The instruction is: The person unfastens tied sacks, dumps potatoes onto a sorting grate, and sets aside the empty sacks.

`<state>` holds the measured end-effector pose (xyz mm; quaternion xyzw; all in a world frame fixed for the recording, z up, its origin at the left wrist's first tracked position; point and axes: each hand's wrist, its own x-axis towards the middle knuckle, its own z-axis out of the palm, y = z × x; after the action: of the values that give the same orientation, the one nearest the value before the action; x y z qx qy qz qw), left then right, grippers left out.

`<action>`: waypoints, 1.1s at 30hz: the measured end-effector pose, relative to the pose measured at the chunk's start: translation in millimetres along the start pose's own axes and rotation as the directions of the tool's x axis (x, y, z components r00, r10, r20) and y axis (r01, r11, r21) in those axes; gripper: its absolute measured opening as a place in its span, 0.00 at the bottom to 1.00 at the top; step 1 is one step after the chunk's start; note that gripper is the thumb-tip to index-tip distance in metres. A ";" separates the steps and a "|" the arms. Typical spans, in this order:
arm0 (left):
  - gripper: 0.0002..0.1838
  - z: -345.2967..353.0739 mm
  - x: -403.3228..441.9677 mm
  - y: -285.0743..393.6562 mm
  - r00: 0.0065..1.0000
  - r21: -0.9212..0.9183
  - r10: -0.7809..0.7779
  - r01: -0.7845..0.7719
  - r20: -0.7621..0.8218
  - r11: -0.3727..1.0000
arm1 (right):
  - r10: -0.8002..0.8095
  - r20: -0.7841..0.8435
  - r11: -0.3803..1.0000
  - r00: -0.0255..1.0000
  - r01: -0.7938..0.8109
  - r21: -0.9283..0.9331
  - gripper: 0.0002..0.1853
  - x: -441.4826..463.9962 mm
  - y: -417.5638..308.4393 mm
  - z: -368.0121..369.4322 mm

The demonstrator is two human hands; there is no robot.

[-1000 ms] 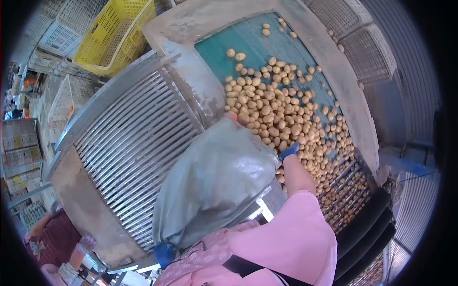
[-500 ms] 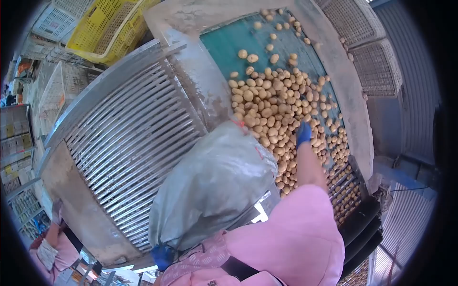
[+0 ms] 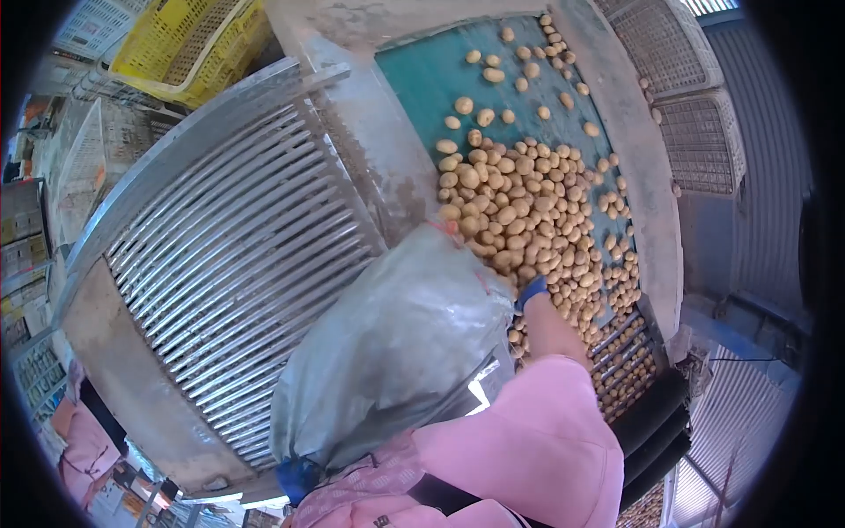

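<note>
A loose pile of small tan potatoes (image 3: pixel 528 202) lies on the green conveyor belt (image 3: pixel 422 79). My right hand (image 3: pixel 532 294), in a blue glove, is at the near edge of the pile, right beside a large grey-green plastic sack (image 3: pixel 396 326). Its fingers are partly hidden by the potatoes and the sack. The sack slopes across the metalwork in front of me, with a red tie at its upper end. At the lower left corner of the sack, my blue-gloved left hand (image 3: pixel 297 478) is closed on the gathered plastic; its fingers barely show.
Left of the sack runs a slatted metal roller bed (image 3: pixel 238 255). A yellow crate (image 3: pixel 189 53) stands at the upper left, and pale crates (image 3: pixel 700 141) line the right side. Black rollers (image 3: pixel 651 414) sit at the lower right. Another person's pink sleeve (image 3: pixel 84 444) appears at far left.
My right hand has come down and left through the potatoes toward the sack. The pile has shifted nearer the sack. My left hand stays at the sack's corner.
</note>
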<state>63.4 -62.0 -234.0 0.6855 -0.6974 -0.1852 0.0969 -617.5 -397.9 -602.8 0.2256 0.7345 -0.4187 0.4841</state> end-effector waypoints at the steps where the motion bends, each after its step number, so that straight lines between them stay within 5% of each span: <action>1: 0.19 -1.2 -0.2 1.3 1.000 0.003 -0.004 0.004 -0.008 1.000 | -0.009 0.041 0.999 0.999 0.010 -0.036 0.40 22.8 -11.7 6.4; 4: 0.19 3.3 -2.1 0.9 0.999 0.006 -0.012 0.012 -0.035 1.000 | -0.150 0.122 0.989 0.981 0.150 0.004 0.35 -12.8 -54.2 77.3; 7: 0.19 5.5 -5.9 1.6 0.997 0.009 -0.010 0.011 -0.081 1.000 | -0.408 0.327 0.905 0.852 0.425 0.023 0.31 -62.6 -100.0 157.3; 10: 0.19 14.0 -9.2 -0.1 0.978 -0.020 -0.001 -0.003 -0.209 1.000 | -0.726 0.552 0.490 0.411 0.872 -0.006 0.27 -123.8 -130.7 224.4; 12: 0.19 17.7 -8.1 4.8 0.965 -0.039 -0.030 0.020 -0.261 0.999 | -0.715 0.639 0.447 0.285 0.889 0.103 0.24 -157.6 -135.7 255.7; 15: 0.21 8.0 -7.8 15.8 0.980 0.062 -0.179 0.185 -0.091 0.981 | -0.257 0.818 0.955 0.514 0.262 0.136 0.14 -227.8 -98.9 285.4; 16: 0.21 5.2 -15.1 16.1 0.974 0.145 -0.226 0.224 -0.005 0.964 | -0.181 0.908 0.925 0.378 0.379 0.026 0.12 -245.1 -67.7 286.3; 18: 0.19 -11.2 -2.7 28.1 0.986 0.110 -0.167 0.166 -0.004 0.980 | -0.041 0.997 0.455 -0.058 0.888 0.070 0.08 -275.3 4.4 273.8; 19: 0.18 -17.6 1.6 32.2 0.991 0.096 -0.135 0.135 -0.007 0.986 | 0.047 0.977 0.149 -0.209 0.968 0.200 0.07 -302.3 38.3 251.4; 22: 0.16 -9.3 -14.6 26.1 0.967 0.032 -0.253 0.255 -0.035 0.967 | 0.158 0.948 -0.412 -0.278 0.853 0.319 0.41 -432.7 95.2 154.9; 24: 0.11 -14.5 -13.8 35.3 0.939 -0.032 -0.316 0.314 -0.137 0.949 | 0.385 0.871 -0.356 -0.306 0.821 0.446 0.54 -477.8 112.7 118.3; 26: 0.09 -9.6 -19.5 20.1 0.929 -0.098 -0.352 0.342 -0.114 0.935 | 0.419 0.846 -0.285 -0.330 0.837 0.467 0.57 -511.3 133.5 83.5; 28: 0.09 -9.8 8.2 29.3 0.658 -0.570 -0.748 0.585 -0.082 0.577 | 0.489 0.814 -0.275 -0.314 0.830 0.486 0.60 -526.7 151.6 59.3; 29: 0.09 -15.0 26.8 33.9 0.532 -0.922 -0.840 0.260 -0.111 0.286 | 0.524 0.801 -0.314 -0.288 0.809 0.496 0.63 -537.3 163.1 50.6; 30: 0.09 -22.0 43.4 35.7 0.404 -0.977 -0.912 -0.211 -0.071 -0.017 | 0.557 0.788 -0.355 -0.263 0.782 0.512 0.65 -546.5 173.0 42.8; 31: 0.08 -32.2 44.7 23.5 0.625 -0.925 -0.759 -0.372 -0.183 -0.083 | 0.515 0.804 -0.339 -0.296 0.791 0.508 0.65 -555.8 185.1 36.4; 33: 0.09 -63.0 64.7 27.9 0.652 -0.904 -0.628 -0.339 -0.425 0.260 | 0.422 0.836 -0.315 -0.351 0.807 0.499 0.66 -575.8 212.3 28.7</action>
<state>59.5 -134.3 -173.3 0.5591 -0.2539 -0.2780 0.7387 -198.8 -263.0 -173.9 -0.9039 0.2097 -0.0830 0.3634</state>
